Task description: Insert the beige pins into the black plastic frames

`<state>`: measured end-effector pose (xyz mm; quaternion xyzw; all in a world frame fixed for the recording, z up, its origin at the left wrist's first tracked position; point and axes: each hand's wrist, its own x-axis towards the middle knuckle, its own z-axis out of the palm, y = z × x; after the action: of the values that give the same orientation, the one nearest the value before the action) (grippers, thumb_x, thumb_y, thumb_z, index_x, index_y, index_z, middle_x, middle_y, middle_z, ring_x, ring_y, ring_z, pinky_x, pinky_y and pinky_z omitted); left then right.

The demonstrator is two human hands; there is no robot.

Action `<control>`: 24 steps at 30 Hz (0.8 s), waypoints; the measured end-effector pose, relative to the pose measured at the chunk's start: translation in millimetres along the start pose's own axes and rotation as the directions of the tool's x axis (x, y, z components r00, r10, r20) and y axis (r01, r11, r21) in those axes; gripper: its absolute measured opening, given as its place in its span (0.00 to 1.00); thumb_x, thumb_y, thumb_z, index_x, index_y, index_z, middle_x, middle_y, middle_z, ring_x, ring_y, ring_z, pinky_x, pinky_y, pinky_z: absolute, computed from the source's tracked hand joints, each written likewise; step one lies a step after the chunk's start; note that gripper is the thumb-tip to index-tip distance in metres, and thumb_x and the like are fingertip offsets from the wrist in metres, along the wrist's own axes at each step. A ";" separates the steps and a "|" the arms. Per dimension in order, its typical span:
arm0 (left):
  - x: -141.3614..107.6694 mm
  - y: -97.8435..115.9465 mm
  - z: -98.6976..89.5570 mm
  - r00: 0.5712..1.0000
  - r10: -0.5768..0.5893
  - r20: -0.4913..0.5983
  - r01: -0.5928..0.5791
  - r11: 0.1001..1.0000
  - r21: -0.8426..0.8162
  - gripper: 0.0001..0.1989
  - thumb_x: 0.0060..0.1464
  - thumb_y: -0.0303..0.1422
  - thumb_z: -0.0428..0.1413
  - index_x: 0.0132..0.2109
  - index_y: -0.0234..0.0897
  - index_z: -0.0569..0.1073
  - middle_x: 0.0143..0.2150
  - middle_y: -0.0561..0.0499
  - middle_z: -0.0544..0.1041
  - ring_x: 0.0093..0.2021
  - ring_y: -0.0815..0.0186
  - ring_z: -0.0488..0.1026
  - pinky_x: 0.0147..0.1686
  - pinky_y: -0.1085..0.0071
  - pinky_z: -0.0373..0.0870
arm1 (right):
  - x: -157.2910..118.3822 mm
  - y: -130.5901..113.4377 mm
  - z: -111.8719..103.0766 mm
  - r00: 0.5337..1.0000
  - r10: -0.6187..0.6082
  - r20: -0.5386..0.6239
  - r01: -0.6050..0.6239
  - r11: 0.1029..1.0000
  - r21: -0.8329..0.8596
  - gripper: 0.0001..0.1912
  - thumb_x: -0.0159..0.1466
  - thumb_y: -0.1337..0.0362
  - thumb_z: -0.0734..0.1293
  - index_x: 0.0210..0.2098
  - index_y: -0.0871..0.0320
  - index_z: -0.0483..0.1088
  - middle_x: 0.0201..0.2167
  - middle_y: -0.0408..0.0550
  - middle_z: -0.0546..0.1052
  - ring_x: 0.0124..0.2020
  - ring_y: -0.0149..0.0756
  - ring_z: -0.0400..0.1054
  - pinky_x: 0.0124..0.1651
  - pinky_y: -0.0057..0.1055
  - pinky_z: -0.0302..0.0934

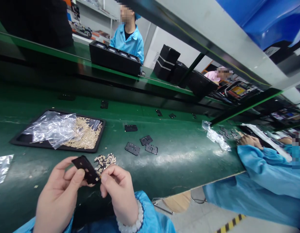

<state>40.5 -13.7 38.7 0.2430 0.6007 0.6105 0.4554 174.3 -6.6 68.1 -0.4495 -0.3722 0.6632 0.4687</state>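
Note:
My left hand (60, 191) grips a thin black plastic plate (85, 169), tilted, between thumb and fingers. Close by its lower right corner, my right hand (119, 187) is closed in a pinch; whatever sits between the fingertips is too small to make out. A tiny pale piece shows at that corner of the plate. Just behind my hands lies a loose heap of small cream and black pieces (105, 161). Several similar black plates (132, 148) rest on the green table (179, 161) past my right hand.
To the left, a black tray (55, 147) holds cream strips (89, 132) and clear plastic bags (53, 127). Another bag (3, 168) lies at the left edge. On the right a co-worker's blue sleeve (259, 161) reaches over the table, near a plastic bag (216, 137). Black boxes (114, 58) line the shelf behind.

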 end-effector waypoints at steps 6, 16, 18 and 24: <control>1.9 -13.0 -10.2 0.988 0.133 0.077 -0.142 0.981 0.132 0.18 0.42 0.45 0.71 0.31 0.43 0.72 0.44 0.53 0.82 0.37 0.66 0.81 0.36 0.78 0.77 | -3.7 0.2 2.1 1.000 -0.030 0.009 0.030 0.999 -0.013 0.18 0.57 0.51 0.72 0.23 0.55 0.65 0.14 0.35 0.62 0.17 0.26 0.52 0.24 0.27 0.50; -7.8 -15.9 -14.7 0.976 0.074 0.203 -0.128 0.956 0.265 0.17 0.41 0.50 0.69 0.24 0.42 0.78 0.54 0.46 0.78 0.56 0.53 0.75 0.49 0.72 0.75 | -9.6 4.9 1.9 0.930 -0.364 -0.049 0.342 0.907 -0.244 0.08 0.60 0.66 0.66 0.24 0.56 0.67 0.24 0.41 0.67 0.25 0.31 0.60 0.30 0.29 0.58; -7.5 -16.1 -13.7 0.978 0.032 0.208 -0.091 0.956 0.280 0.18 0.41 0.51 0.68 0.24 0.43 0.78 0.55 0.48 0.78 0.55 0.54 0.75 0.50 0.73 0.74 | -9.4 5.7 2.1 0.912 -0.408 -0.048 0.380 0.881 -0.280 0.08 0.60 0.67 0.65 0.24 0.56 0.67 0.24 0.41 0.68 0.26 0.31 0.60 0.32 0.29 0.59; -6.1 -18.7 -14.3 0.977 0.007 0.215 -0.076 0.947 0.314 0.19 0.43 0.53 0.66 0.24 0.43 0.78 0.56 0.48 0.76 0.58 0.51 0.72 0.51 0.69 0.73 | -7.1 9.5 1.5 0.975 -0.216 -0.053 0.207 0.968 -0.140 0.12 0.61 0.58 0.69 0.25 0.55 0.65 0.19 0.38 0.65 0.20 0.29 0.57 0.26 0.27 0.55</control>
<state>36.2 -28.8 20.1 0.3896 0.6348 0.4853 0.4579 171.3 -16.2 61.6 -0.4598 -0.4454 0.5675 0.5178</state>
